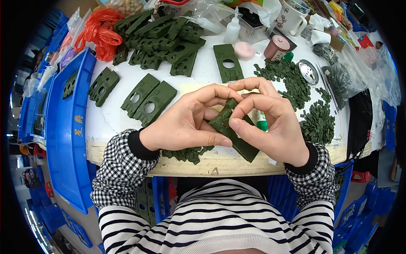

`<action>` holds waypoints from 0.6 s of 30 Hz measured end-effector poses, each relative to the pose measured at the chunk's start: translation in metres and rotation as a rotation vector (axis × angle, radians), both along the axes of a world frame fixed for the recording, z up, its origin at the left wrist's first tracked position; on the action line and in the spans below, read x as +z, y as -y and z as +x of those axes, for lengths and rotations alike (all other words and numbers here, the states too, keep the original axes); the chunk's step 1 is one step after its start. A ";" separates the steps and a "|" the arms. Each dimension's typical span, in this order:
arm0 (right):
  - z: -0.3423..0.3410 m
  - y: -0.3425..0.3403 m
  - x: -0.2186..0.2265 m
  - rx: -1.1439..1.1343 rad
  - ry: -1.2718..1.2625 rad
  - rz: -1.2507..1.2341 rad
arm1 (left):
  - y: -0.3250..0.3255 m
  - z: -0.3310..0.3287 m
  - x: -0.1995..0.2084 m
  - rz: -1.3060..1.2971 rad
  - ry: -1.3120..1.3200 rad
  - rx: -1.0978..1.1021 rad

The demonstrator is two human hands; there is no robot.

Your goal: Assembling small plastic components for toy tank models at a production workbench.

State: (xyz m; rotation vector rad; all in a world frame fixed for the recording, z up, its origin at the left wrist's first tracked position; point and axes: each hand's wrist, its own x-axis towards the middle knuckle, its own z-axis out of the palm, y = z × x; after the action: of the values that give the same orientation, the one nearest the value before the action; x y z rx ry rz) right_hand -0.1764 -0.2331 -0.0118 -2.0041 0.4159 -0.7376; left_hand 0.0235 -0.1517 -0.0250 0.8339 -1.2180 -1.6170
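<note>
Between my hands, over the table's near edge, a dark green plastic model tank hull piece [244, 146] is held tilted. My left hand [179, 120] is closed on its left side, thumb along the near side. My right hand [272, 120] has thumb and index finger pressed on its upper face; whether a small part lies under those fingertips is hidden. Just behind the right hand shows part of a green-and-white bottle [262, 123]. Left of my hands lie two similar hull pieces [163, 95] with round holes. Another holed piece [225, 51] lies beyond them.
Farther back is a heap of green hull pieces [146, 42]. Small green parts [319, 122] are piled at the right, with more small parts [186, 155] by the near edge. A white squeeze bottle [232, 30], pink jar [277, 47] and mug [292, 19] stand behind. A blue tray [63, 152] flanks the left.
</note>
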 end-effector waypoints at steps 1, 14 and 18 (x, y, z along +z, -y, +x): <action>0.001 0.000 -0.002 -0.007 0.018 -0.007 | 0.000 0.000 -0.001 -0.011 0.001 0.001; 0.001 0.000 -0.005 -0.002 0.027 -0.021 | 0.001 0.000 0.000 -0.009 0.036 0.005; 0.001 -0.001 -0.004 -0.019 0.013 -0.063 | 0.001 -0.001 -0.001 -0.010 0.038 0.011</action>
State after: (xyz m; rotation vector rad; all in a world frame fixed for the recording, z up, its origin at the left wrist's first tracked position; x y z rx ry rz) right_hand -0.1754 -0.2323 -0.0162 -2.0552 0.4084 -0.7838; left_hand 0.0229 -0.1528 -0.0261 0.8666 -1.2450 -1.5911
